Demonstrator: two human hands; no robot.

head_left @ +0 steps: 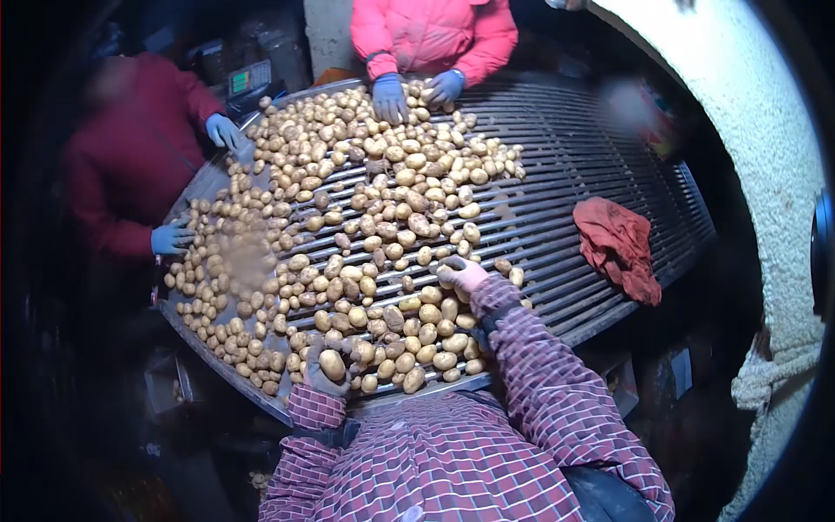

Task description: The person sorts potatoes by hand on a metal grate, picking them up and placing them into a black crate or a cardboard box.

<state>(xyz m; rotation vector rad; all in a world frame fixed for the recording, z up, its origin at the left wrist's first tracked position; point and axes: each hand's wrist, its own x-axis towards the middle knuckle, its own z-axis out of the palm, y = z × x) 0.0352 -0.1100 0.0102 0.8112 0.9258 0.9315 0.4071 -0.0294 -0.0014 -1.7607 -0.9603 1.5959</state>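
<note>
Many potatoes [416, 200] lie spread over a slatted metal table [557, 148]. My left hand [323, 376], in a dirty glove, is at the table's near edge, its fingers round a large pale potato [332, 365]. Farther right and forward, my right hand [461, 277], in a pinkish glove with grey fingers, is curled round a potato [447, 273] at the right side of the pile. Both sleeves are checked in purple and white.
Across the table, a person in a pink jacket [426, 35] has two blue-gloved hands on potatoes. At the left, another person in dark red [135, 148] reaches in. A red cloth [616, 245] lies on the right slats; a pale rough post [765, 130] stands beyond.
</note>
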